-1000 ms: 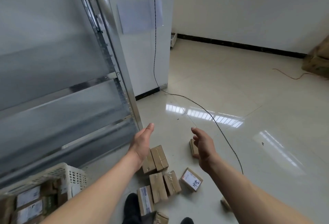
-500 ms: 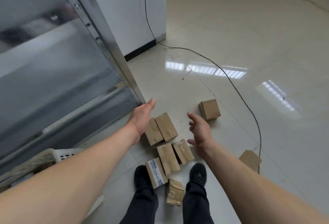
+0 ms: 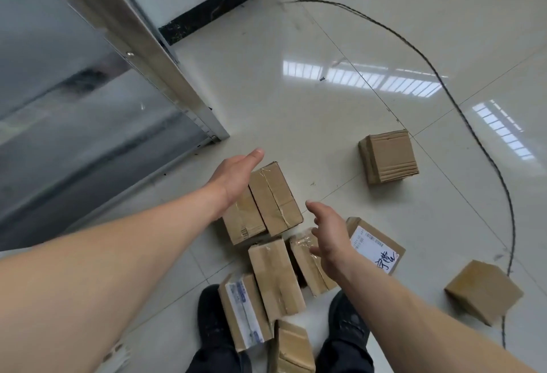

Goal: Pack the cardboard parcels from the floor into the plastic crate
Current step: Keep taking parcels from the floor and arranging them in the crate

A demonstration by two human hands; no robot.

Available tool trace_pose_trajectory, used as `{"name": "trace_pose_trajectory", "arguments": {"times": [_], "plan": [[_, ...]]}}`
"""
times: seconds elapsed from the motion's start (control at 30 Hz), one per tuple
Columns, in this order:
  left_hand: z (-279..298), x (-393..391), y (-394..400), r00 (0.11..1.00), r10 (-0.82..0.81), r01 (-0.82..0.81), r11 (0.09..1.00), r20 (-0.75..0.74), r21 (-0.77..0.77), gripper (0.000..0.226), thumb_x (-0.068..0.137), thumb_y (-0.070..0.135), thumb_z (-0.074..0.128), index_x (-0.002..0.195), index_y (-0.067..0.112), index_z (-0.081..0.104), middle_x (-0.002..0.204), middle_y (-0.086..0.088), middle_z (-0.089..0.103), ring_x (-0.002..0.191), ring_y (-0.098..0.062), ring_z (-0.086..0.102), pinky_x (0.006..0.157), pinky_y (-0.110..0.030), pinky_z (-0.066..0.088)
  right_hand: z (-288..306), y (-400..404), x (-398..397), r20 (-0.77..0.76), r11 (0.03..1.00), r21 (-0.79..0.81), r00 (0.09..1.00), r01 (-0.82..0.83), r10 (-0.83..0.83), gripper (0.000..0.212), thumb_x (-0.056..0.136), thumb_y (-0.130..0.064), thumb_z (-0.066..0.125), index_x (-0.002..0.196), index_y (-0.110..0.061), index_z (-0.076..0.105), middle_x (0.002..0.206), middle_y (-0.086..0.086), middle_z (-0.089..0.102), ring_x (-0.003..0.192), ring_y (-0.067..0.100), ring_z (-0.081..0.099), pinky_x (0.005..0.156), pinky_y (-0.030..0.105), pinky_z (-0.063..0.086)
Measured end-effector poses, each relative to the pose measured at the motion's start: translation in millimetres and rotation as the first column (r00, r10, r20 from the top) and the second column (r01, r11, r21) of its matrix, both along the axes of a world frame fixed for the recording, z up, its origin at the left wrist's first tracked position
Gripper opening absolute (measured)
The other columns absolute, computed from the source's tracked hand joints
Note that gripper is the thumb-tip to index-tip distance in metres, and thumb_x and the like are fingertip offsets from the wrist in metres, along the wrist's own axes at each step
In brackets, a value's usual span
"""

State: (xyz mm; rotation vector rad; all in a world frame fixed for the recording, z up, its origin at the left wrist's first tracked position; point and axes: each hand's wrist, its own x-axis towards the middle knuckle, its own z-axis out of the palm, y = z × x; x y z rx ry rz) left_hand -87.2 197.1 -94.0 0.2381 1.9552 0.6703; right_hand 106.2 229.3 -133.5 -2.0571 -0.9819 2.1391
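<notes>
Several small brown cardboard parcels lie on the pale tiled floor near my feet. Two taped parcels [image 3: 270,198] lie side by side in the middle. My left hand [image 3: 235,175] is open, palm facing right, at the left side of this pair. My right hand [image 3: 330,235] hovers open to their right, over a taped parcel [image 3: 309,266] and a parcel with a white label [image 3: 376,246]. More parcels: one [image 3: 276,276] near my shoes, a labelled one [image 3: 245,310], one [image 3: 293,349] between my legs, one [image 3: 387,156] further off, one [image 3: 484,291] at right. The crate is out of view.
A metal shelving frame [image 3: 154,55] with a plastic sheet stands at left. A thin black cable [image 3: 461,112] curves across the floor on the right. My black shoes [image 3: 213,319] stand among the parcels. A white cabinet with a dark base [image 3: 207,11] is at the back.
The view has tilted down and closer to the floor. Both hands have dropped toward the pair of taped parcels. The white crate at lower left has left the view.
</notes>
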Motion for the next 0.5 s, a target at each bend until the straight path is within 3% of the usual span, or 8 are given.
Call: {"name": "trace_pose_trajectory", "arguments": {"times": [0.23, 0.33, 0.5], "plan": [[-99.5, -11.3, 36.8, 0.987, -0.163, 0.163, 0.986, -0.007, -0.023, 0.061, 0.098, 0.059, 0.045, 0.137, 0.014, 0.055, 0.128, -0.001, 0.054, 0.124, -0.022, 0.049, 0.097, -0.031, 0.033, -97.4, 6.3, -10.3, 0.009, 0.994, -0.077, 0.997, 0.079, -0.079, 0.065, 0.094, -0.046, 0.062, 0.152, -0.022, 0.044, 0.158, 0.004, 0.039, 0.142, 0.029, 0.041, 0.113, 0.055, 0.039], [-128.0, -13.8, 44.6, 0.968, -0.251, 0.251, 0.966, 0.006, -0.062, 0.069, 0.098, 0.062, 0.042, 0.147, 0.013, 0.047, 0.154, -0.004, 0.043, 0.142, -0.022, 0.039, 0.11, -0.03, 0.029, -121.9, 1.3, -15.0, 0.005, 0.984, -0.125, 0.992, 0.126, -0.126, 0.077, 0.086, -0.051, 0.064, 0.154, -0.022, 0.04, 0.16, 0.003, 0.036, 0.144, 0.03, 0.038, 0.115, 0.056, 0.038], [-155.6, -12.3, 47.4, 0.941, -0.331, 0.339, 0.931, 0.076, -0.135, 0.085, 0.092, 0.074, 0.037, 0.151, 0.013, 0.042, 0.158, -0.006, 0.038, 0.146, -0.024, 0.035, 0.121, -0.04, 0.026, -141.1, -5.6, -22.2, 0.011, 0.964, -0.168, 0.978, 0.205, -0.206, 0.098, 0.059, -0.061, 0.065, 0.149, -0.026, 0.046, 0.151, -0.003, 0.047, 0.137, 0.028, 0.045, 0.107, 0.051, 0.045]]}}
